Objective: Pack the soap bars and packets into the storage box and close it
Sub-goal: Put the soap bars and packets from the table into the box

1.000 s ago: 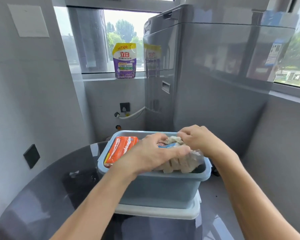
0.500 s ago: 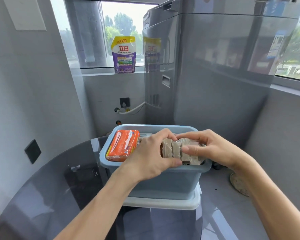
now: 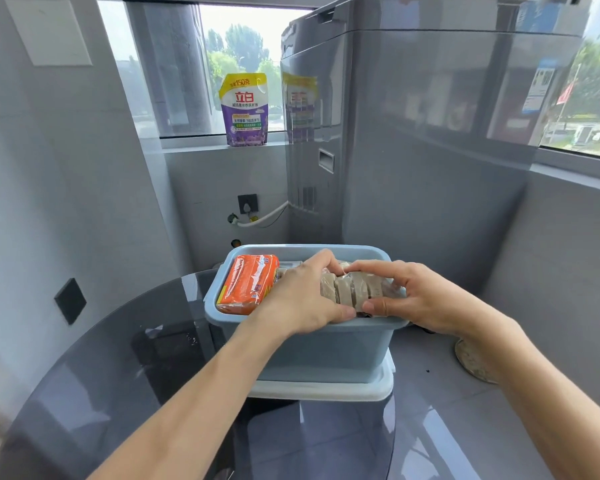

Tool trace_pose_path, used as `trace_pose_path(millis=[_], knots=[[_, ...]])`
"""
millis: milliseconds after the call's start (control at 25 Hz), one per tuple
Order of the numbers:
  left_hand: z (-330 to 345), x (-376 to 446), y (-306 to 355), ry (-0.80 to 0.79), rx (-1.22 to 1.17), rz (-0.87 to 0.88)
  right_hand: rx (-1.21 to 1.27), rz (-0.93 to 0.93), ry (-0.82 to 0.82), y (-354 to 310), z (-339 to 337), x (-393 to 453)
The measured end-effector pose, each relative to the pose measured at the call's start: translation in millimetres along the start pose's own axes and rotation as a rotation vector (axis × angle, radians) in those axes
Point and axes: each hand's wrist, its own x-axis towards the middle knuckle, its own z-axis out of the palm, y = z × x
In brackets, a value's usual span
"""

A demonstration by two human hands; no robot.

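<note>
Both forearms reach forward, left hand (image 3: 302, 299) and right hand (image 3: 420, 296) curled in grip.

A light blue plastic storage box (image 3: 312, 348) stood open on a white plastic lid (image 3: 321, 389), which lay on a dark glass round table (image 3: 118, 375). An orange wrapped soap packet (image 3: 248, 284) lay in the box's left side. Beside it sat a clear-wrapped pack of beige soap bars (image 3: 352, 289), gripped from both ends: the left hand (image 3: 307, 299) and the right hand (image 3: 420, 296) each curled fingers and thumb around it. A purple and yellow detergent pouch (image 3: 245, 109) stood upright on the windowsill, beside a grey washing machine (image 3: 413, 133).
</note>
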Motion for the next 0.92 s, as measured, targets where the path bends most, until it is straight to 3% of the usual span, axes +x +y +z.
trace_pose_path(millis=[200,440,600,800,920], knots=[[-8.3,0.1,-5.5,-0.149,-0.357,-0.057,-0.114,0.019,-0.007,3.5,-5.9,-1.2],[8.5,8.4,0.4,-0.076,-0.159,-0.069,-0.548,0.048,0.106,20.0,-2.1,-21.9],[-5.8,-2.4,-18.1,-0.058,-0.162,-0.080,-0.124,-0.025,0.124,17.7,24.5,-19.7],[-35.1,-24.0,-44.8,-0.001,-0.191,-0.105,0.045,-0.078,0.116,-4.4,54.1,5.6],[-44.5,-32.8,-56.8,0.010,-0.213,-0.124,0.221,-0.063,-0.001,-13.8,50.4,16.0]])
